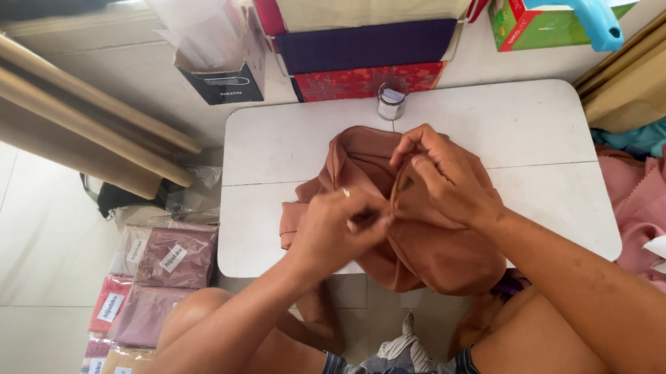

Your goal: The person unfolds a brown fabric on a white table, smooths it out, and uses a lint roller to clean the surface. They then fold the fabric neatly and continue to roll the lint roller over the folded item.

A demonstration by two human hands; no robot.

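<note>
A rust-brown cloth (430, 252) lies bunched on a small white folding table (274, 140) and hangs over its near edge. My left hand (338, 230) pinches a fold of the cloth near its middle, with a ring on one finger. My right hand (447, 179) grips an edge of the same cloth just to the right, fingers curled over it. The two hands almost touch above the fabric.
A small glass jar (391, 101) stands at the table's far edge. Stacked cloth boxes (366, 45) and a black box (223, 82) sit behind. Bagged fabrics (163, 265) lie on the floor at left, pink cloth (648, 201) at right, paper rolls (80, 111) at far left.
</note>
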